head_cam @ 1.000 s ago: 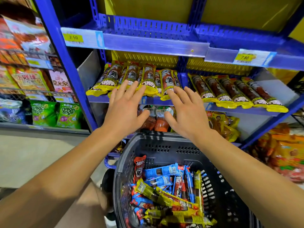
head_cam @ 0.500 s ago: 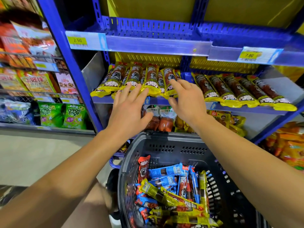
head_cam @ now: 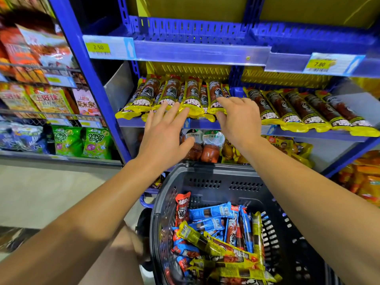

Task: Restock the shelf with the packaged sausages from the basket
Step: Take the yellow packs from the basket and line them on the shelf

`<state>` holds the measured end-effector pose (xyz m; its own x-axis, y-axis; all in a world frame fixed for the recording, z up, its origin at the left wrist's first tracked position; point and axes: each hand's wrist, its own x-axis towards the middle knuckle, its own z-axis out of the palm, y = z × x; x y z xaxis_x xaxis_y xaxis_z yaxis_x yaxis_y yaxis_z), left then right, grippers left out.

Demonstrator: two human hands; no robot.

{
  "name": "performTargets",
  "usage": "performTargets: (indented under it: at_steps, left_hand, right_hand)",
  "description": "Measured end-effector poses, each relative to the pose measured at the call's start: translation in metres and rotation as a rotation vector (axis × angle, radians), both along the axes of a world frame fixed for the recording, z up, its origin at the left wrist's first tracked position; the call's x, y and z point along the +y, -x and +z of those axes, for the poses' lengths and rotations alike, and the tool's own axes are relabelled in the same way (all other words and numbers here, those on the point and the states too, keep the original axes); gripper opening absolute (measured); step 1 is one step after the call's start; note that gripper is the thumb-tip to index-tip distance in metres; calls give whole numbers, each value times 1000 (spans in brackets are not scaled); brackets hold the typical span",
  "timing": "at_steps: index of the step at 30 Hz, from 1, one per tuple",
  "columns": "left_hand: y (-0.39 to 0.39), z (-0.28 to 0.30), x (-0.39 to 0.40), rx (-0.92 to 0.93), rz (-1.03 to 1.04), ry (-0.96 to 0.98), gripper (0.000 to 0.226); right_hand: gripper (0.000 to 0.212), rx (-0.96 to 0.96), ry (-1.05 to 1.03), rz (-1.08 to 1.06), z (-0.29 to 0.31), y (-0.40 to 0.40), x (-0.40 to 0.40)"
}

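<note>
A row of yellow-ended packaged sausages (head_cam: 185,95) lies on the blue shelf (head_cam: 203,124) in front of me. My left hand (head_cam: 164,136) is flat, its straight fingertips touching the yellow front ends of the left packs. To the right, my right hand (head_cam: 240,120) has fingers on top of one pack's front end and the thumb under it, pinching it. Below my arms stands the dark grey basket (head_cam: 205,171), holding several yellow, blue and red sausage packs (head_cam: 218,239).
A second row of the same sausages (head_cam: 304,112) fills the shelf's right half. Price strips (head_cam: 98,48) line the shelf above. Jars and yellow bags (head_cam: 209,145) sit on the shelf below. Snack bags (head_cam: 94,140) fill the rack at left.
Both hands have moved up and forward from above the basket to the sausage row. The right hand's fingers have curled onto a pack's end.
</note>
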<state>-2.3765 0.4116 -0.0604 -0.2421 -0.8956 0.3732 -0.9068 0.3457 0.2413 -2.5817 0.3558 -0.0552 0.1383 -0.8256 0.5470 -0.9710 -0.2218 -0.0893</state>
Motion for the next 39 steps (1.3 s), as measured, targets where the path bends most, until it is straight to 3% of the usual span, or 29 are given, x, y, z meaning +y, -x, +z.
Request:
performTargets:
  at_steps: [6, 14, 28, 39]
  left_hand:
    - [7, -1, 8, 4, -25, 10, 71]
    - [32, -31, 44, 11, -123, -12, 75]
    - [94, -187, 110, -207, -263, -520, 70]
    - [98, -300, 86, -383, -335, -689, 69]
  right_hand:
    - [60, 12, -30, 67, 0, 6, 23]
    - [67, -24, -80, 117, -32, 30, 103]
    - [80, 146, -727, 43, -169, 122, 203]
    - [82, 120, -947, 8, -227, 143, 195]
